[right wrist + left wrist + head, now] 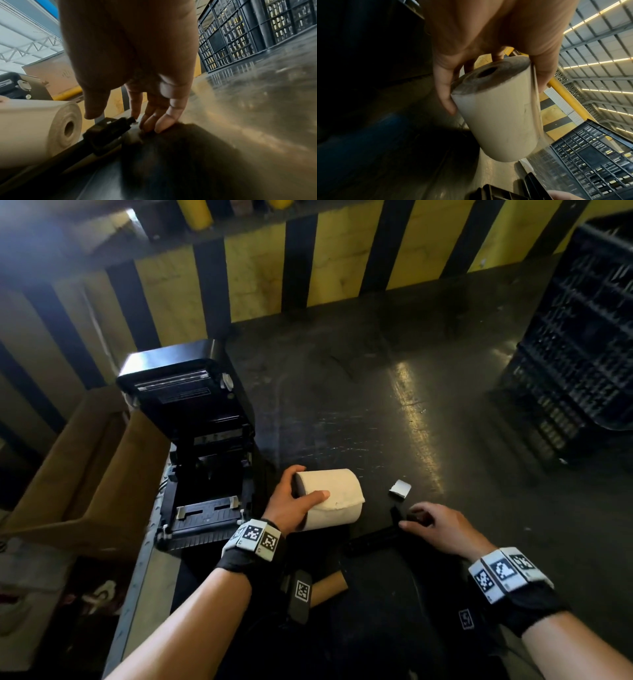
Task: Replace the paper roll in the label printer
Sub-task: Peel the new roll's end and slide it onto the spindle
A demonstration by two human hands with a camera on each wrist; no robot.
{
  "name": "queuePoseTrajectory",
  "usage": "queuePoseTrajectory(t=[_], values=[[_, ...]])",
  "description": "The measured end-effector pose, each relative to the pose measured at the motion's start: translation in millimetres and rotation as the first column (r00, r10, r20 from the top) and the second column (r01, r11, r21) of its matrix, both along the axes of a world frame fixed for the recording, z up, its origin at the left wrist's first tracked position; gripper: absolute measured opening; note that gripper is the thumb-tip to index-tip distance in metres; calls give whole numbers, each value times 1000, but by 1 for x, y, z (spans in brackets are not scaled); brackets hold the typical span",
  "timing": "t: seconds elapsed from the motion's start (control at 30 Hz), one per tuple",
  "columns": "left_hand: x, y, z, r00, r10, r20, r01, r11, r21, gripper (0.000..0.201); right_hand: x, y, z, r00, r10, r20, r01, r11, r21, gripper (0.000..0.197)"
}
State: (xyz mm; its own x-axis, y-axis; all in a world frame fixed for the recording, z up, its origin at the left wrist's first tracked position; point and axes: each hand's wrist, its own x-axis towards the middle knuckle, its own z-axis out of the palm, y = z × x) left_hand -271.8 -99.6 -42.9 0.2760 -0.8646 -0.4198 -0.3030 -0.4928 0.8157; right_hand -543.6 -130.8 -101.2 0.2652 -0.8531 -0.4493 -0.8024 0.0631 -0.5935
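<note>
The black plastic label printer (202,446) is sitting at the left edge of the dark, scuffed tabletop (394,412), with its lid (178,381) standing open and tilted back, so that its inner bay is showing. No roll is sitting in that bay.

The cream-white cylindrical paper roll (330,498) is lying on its side just right of the printer. The left hand (294,501) is gripping it at its near end, with the thumb lying along the top and the fingers wrapping round the far side. In the left wrist view the roll (496,119) is showing its dark hollow core, and the fingers (445,93) are spreading round its rim.

The right hand (442,529) is reaching down beside the roll, palm down and fingers bent towards the table. Its fingertips (161,124) are touching the end of a long black plastic spindle (376,537) lying on the table in front of the roll. In the right wrist view the thumb is hovering just above the spindle's black collar (106,134), apart from the fingers; whether the hand is actually pinching the part, I cannot tell.

A small grey and white flat piece (400,487) is lying on the table just beyond the right hand. A brown cardboard tube (329,587) is lying near the table's front edge, between the two forearms. A black plastic lattice crate (575,347) is standing at the far right, and an open brown cardboard box (92,474) is standing left of the printer.
</note>
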Motion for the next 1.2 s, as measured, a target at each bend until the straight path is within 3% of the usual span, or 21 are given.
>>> queuePoseTrajectory(t=[0.3, 0.43, 0.6, 0.73, 0.9, 1.1, 1.2], values=[[-4, 10, 7, 999, 32, -1, -32, 999, -44, 62, 1, 18, -4, 984, -107, 142, 110, 994, -9, 39], [-5, 19, 15, 1000, 22, -3, -22, 997, -75, 63, -12, 29, 5, 962, -173, 211, 195, 977, -89, 32], [-1, 36, 32, 994, 38, -106, -53, 989, -141, 62, -26, 36, 36, 920, -239, 311, 321, 915, -244, 30], [11, 46, 55, 966, 33, -255, -89, 973, -211, 55, -23, 45, 70, 818, -278, 504, 462, 838, -288, 20], [28, 58, 85, 916, -105, -388, -21, 951, -307, 54, -1, 62, 106, 671, -254, 696, 546, 805, -233, 15], [55, 82, 108, 853, -204, -481, 8, 925, -379, 52, 34, 88, 132, 648, -205, 733, 531, 812, -242, 17], [70, 94, 118, 832, -251, -494, 33, 912, -409, 49, 50, 103, 151, 703, -154, 694, 491, 812, -317, 20]])
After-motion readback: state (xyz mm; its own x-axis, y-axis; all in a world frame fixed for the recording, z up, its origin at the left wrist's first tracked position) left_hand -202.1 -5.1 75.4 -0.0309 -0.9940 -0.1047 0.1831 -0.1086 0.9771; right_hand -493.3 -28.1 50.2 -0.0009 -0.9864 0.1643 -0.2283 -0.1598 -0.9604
